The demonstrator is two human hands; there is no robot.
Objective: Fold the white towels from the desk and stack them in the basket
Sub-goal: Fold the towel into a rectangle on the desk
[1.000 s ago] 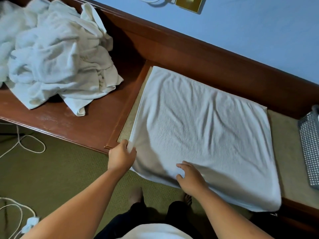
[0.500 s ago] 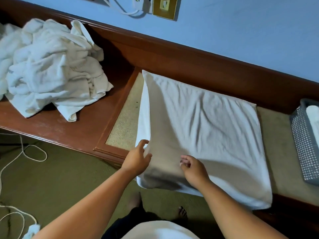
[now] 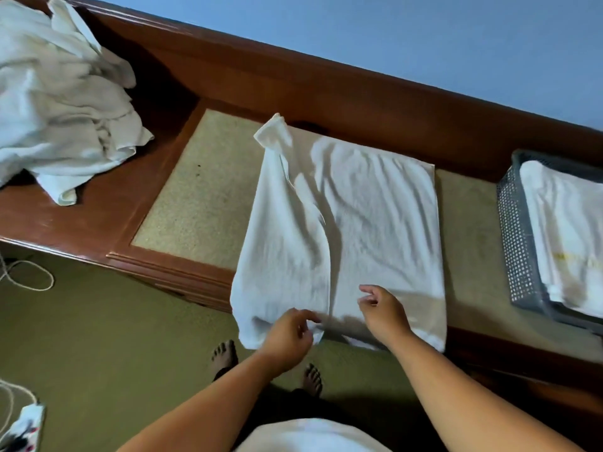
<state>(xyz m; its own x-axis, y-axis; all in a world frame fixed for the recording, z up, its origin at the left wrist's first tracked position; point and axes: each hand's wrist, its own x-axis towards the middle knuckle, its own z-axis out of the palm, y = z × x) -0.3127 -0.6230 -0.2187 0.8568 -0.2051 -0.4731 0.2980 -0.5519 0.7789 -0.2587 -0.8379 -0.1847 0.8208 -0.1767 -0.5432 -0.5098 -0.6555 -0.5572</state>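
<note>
— Blue wall (image 3: 424, 44) is seen behind a long brown bench (image 3: 293, 102), with green carpet (image 3: 98, 337) below it. What is found around the work?
— A heap (image 3: 58, 109) of unfolded white towels is piled on the bench's left end, well apart from the work. A grey basket (image 3: 518, 239) is set at the right end, and folded towels (image 3: 567, 230) are stacked in it. A white cord (image 3: 29, 278) is looped on the carpet at the left, and bare feet (image 3: 225, 353) are seen just below the bench's front. Only bare tan inlay (image 3: 202, 197) is seen between the work and the basket.
— Can any writing be read?
— A faint yellow mark (image 3: 567, 257) is seen on the basket's top towel, but it is too blurred to be read.
— Where is the towel?
— The towel (image 3: 375, 223) is spread on the inlay, between heap and basket, with its near edge hung over the bench's front. Its left part is folded over toward the middle, and the far corner is turned up.
— And the grips?
— The left grip (image 3: 287, 334) is clenched on the towel: the flap's near corner is pinched between thumb and fingers at the overhanging edge. The right grip (image 3: 383, 313) is released, its loosely curled fingers rested on the towel's near part, just right of the flap's edge. The two grips are held near each other, not touching.
</note>
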